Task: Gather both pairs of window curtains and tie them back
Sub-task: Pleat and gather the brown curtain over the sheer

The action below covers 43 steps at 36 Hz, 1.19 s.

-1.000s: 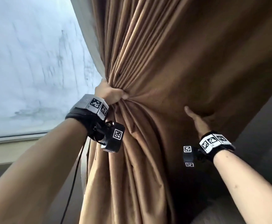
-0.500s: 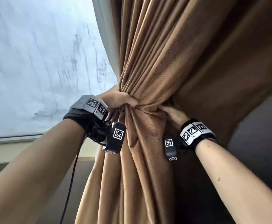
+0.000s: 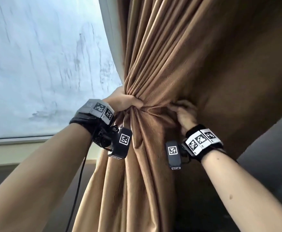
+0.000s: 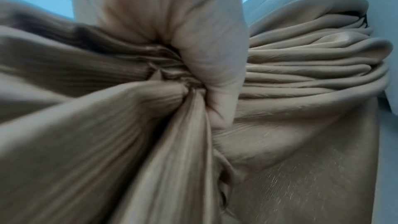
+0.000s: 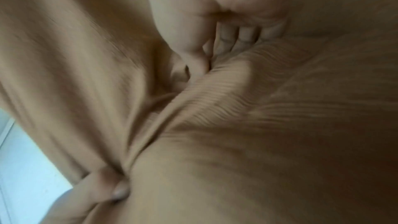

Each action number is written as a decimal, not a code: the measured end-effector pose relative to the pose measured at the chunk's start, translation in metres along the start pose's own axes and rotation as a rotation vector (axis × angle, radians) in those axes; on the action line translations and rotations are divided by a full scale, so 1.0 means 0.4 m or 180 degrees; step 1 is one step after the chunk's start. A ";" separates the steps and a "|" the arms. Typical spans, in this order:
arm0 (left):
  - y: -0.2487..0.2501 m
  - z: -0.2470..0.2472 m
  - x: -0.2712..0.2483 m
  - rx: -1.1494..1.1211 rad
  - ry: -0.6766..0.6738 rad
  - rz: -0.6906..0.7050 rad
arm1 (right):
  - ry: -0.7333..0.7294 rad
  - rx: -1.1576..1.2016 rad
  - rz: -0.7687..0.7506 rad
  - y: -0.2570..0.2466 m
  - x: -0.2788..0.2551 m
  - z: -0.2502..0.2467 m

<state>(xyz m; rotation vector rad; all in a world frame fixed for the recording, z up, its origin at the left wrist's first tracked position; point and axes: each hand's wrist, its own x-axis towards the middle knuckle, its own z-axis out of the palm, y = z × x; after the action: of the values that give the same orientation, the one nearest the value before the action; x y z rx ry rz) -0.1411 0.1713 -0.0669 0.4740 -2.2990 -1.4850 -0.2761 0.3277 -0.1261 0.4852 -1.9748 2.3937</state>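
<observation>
Gathering the brown curtain [image 3: 162,67] into one tight bunch is the step in hand, judging by how the cloth lies. The left hand [image 3: 123,101] grips the pleats at the window-side edge of the panel, fingers curled hard round the bunch so that folds fan out above and below the fist; the left wrist view shows the same fist sunk into the cloth. The right hand [image 3: 185,114], just beside it on the room side, has its fingers [image 5: 239,35] curled into a fold of the cloth, thumb pressing against them, so both hands are clamped on the curtain. The panel hangs at the right edge of the window [image 3: 44,64], with a pale lining [image 3: 110,39] showing along its inner border. To do the step well, the right hand would likely need to sweep the loose cloth to its right into the left fist, keeping the pleats stacked and not twisted, until one hand can span the whole bunch. No tie-back, cord or hook is visible, so where the tie will come from cannot be told. A risk is folds slipping from the left grip while the right hand re-reaches.
</observation>
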 end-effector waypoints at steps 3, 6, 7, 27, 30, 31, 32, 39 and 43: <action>-0.007 0.021 0.014 -0.0127 0.0218 0.0045 | 0.0616 -0.0010 -0.0134 0.004 -0.007 -0.031; -0.012 0.043 0.027 -0.0168 0.0471 -0.0001 | 0.1089 -0.0230 -0.0336 0.013 -0.020 -0.064; -0.015 0.050 0.031 -0.0177 0.0539 0.0002 | 0.1133 -0.0347 -0.0485 0.014 -0.027 -0.073; -0.032 0.058 0.030 -0.0486 -0.0386 -0.0066 | -0.0269 -0.1858 -0.1150 0.008 -0.182 0.080; -0.016 0.068 0.006 -0.0262 -0.0169 0.0089 | -0.0476 -0.1652 -0.0664 0.014 -0.168 0.100; -0.016 0.078 0.003 -0.0243 0.0050 0.0134 | -0.0566 -0.1524 -0.0578 0.020 -0.161 0.102; -0.017 0.087 0.002 -0.0258 0.0256 0.0176 | -0.0594 -0.1424 -0.0491 0.029 -0.153 0.098; -0.011 0.125 0.001 0.0083 0.0888 0.0204 | -0.0830 -0.0647 0.0105 0.024 -0.132 0.046; 0.008 0.141 -0.004 0.0318 0.1094 0.0053 | -0.0903 -0.0074 0.0430 -0.027 -0.154 0.028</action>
<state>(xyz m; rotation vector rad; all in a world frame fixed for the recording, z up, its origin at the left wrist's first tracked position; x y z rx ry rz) -0.1666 0.2180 -0.0858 0.6783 -2.1034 -1.1780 -0.2126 0.3310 -0.1286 0.7524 -2.2095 2.4974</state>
